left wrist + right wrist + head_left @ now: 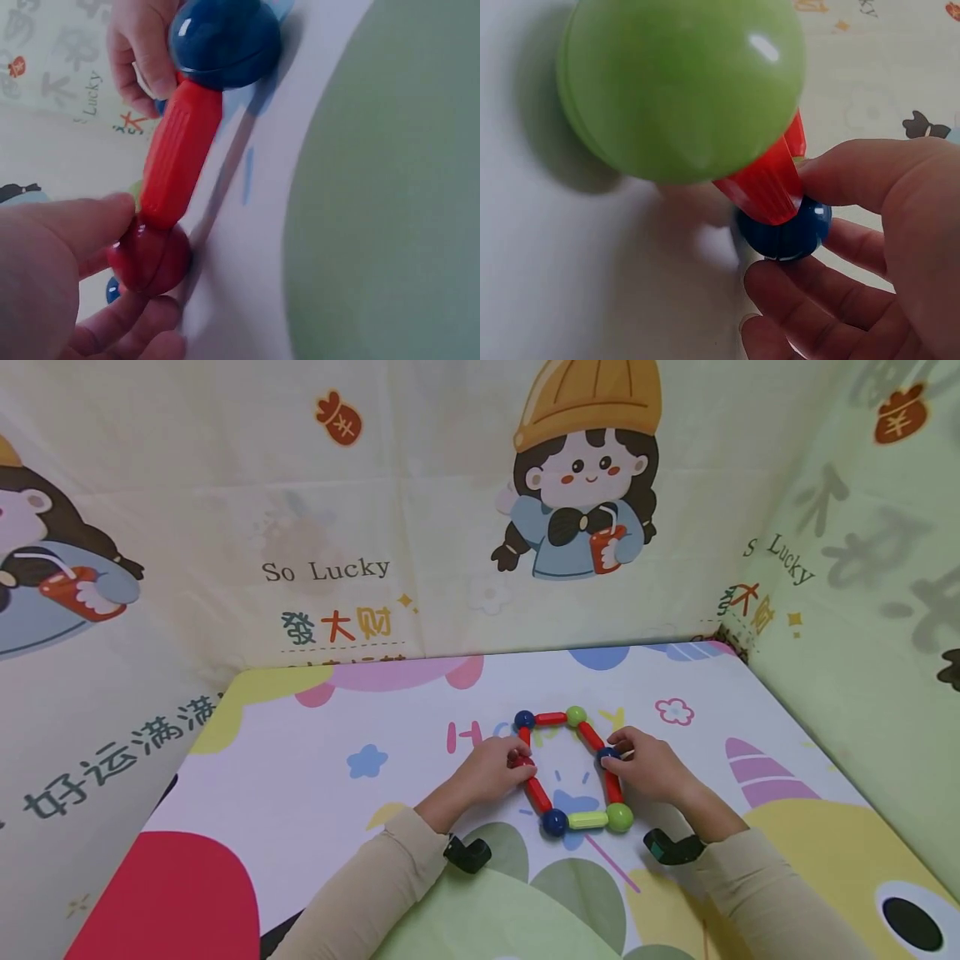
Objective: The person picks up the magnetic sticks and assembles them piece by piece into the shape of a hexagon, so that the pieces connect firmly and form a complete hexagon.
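A closed ring of plastic rods and balls, like a magnetic building set, lies on the table mat. My left hand pinches the red ball at the ring's left corner between thumb and fingers. A red rod runs from that ball to a blue ball at the near left. My right hand pinches the blue ball at the right corner. From there a red rod leads to a green ball at the near right. A light green rod forms the near side.
The ring's far side has a blue ball, a red rod and a green ball. Printed cloth hangs behind and beside the table. The patterned table mat extends around the ring.
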